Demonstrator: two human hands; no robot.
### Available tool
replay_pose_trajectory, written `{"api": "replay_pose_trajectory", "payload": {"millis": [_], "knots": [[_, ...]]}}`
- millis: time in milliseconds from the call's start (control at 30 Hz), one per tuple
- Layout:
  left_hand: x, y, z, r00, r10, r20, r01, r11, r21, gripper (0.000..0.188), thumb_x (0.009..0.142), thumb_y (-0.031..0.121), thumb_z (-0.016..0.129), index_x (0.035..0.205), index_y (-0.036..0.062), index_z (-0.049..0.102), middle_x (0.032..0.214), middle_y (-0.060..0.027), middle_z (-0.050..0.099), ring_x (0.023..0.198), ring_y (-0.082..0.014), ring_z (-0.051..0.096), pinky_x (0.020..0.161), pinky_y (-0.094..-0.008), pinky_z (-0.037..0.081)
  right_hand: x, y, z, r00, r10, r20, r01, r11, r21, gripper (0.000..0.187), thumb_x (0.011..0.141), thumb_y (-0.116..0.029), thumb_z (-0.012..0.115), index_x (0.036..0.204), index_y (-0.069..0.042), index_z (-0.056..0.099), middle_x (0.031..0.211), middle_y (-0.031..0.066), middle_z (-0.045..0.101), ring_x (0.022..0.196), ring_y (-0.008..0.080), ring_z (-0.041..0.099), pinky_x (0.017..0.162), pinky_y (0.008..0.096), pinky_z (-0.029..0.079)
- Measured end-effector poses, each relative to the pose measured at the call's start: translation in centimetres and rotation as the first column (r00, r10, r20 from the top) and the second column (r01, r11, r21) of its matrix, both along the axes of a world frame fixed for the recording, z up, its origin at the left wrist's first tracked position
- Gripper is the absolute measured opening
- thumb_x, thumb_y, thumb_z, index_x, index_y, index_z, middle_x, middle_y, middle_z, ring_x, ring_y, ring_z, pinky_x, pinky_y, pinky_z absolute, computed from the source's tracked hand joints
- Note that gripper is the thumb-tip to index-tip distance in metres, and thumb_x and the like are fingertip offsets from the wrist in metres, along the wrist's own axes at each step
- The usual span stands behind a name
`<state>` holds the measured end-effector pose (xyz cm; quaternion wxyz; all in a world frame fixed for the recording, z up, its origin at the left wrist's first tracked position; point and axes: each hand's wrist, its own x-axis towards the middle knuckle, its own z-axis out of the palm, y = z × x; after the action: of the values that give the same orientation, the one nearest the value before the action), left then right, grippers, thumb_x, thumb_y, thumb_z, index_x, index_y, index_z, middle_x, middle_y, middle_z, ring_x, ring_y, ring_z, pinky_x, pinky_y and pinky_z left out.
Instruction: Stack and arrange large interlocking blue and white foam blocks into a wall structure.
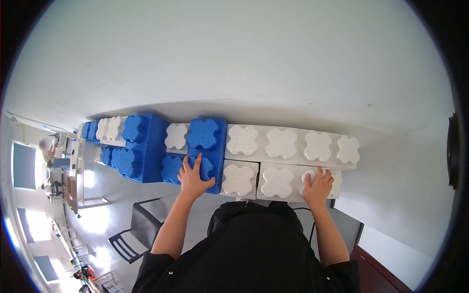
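My left hand [194,181] lies on a large blue block [221,146] with rounded, lobed studs, its fingers spread and thumb stretched to the right. Part of a blue stud [206,169] shows between its thumb and fingers. Farther right, my right hand [318,188] rests open on a white block [293,171] in the near row, fingers apart over a white stud [306,175] that it partly covers. Between my hands sit more white studs, one of them on a short white block [239,178] beside the blue one. Both palms are hidden.
The blocks form a long stacked row against a pale wall [244,58]. More blue blocks [151,146] rise at the left. A dark chair [139,229] stands on the floor at lower left. Tables and a person [51,151] are at far left. A black cable [312,222] hangs near my right forearm.
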<state>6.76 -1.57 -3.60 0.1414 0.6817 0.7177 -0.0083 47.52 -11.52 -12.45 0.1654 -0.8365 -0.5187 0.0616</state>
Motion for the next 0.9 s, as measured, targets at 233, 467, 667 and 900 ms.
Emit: {"api": "replay_pose_trajectory", "payload": {"millis": [233, 467, 667, 900], "knots": [[0.6, 2.5, 0.4, 0.987, -0.103, -0.126, 0.109, 0.993, 0.047, 0.086, 0.089, 0.054, 0.068, 0.159, 0.0104, 0.04, 0.156, -0.0287, 0.037, 0.14, -0.0491, 0.041, 0.115, -0.0615, 0.03, 0.1, -0.1, -0.1, 1.0, -0.011, 0.017, 0.011, 1.0, 0.001, 0.059, 0.092, -0.035, 0.064, 0.139, -0.001, 0.054, 0.14, 0.0329, 0.047, 0.121, 0.0499, 0.048, 0.1, 0.0576, 0.043], [1.3, 5.4, -4.1, 0.962, -0.269, 0.054, 0.243, 0.925, 0.291, 0.068, 0.103, 0.041, 0.051, 0.16, 0.0085, 0.037, 0.167, -0.0194, 0.031, 0.154, -0.0425, 0.027, 0.123, -0.0624, 0.017, -0.1, 0.0, -0.3, 1.0, -0.008, 0.013, 0.009, 1.0, -0.016, 0.058, 0.093, -0.035, 0.063, 0.14, -0.002, 0.053, 0.14, 0.033, 0.046, 0.122, 0.0502, 0.047, 0.102, 0.0575, 0.042], [1.5, 5.8, -4.4, 0.962, -0.273, -0.024, 0.272, 0.944, 0.188, 0.072, 0.103, 0.044, 0.049, 0.162, 0.0068, 0.032, 0.17, -0.0179, 0.025, 0.158, -0.0398, 0.018, 0.127, -0.0591, 0.009, -0.1, -0.2, 0.2, 0.999, -0.011, 0.038, 0.012, 0.999, -0.041, 0.058, 0.092, -0.034, 0.064, 0.139, -0.001, 0.053, 0.141, 0.0332, 0.045, 0.122, 0.0508, 0.047, 0.103, 0.058, 0.041], [1.0, 4.8, -6.5, 0.955, -0.294, -0.044, 0.297, 0.942, 0.155, 0.083, 0.099, 0.046, 0.053, 0.164, 0.0047, 0.023, 0.172, -0.0206, 0.017, 0.158, -0.0421, 0.014, 0.127, -0.0587, 0.008, -0.2, -0.1, 0.5, 1.0, -0.001, 0.022, 0.002, 1.0, -0.031, 0.057, 0.093, -0.032, 0.062, 0.14, -0.001, 0.052, 0.14, 0.0335, 0.046, 0.123, 0.0513, 0.046, 0.105, 0.0583, 0.04]]}}
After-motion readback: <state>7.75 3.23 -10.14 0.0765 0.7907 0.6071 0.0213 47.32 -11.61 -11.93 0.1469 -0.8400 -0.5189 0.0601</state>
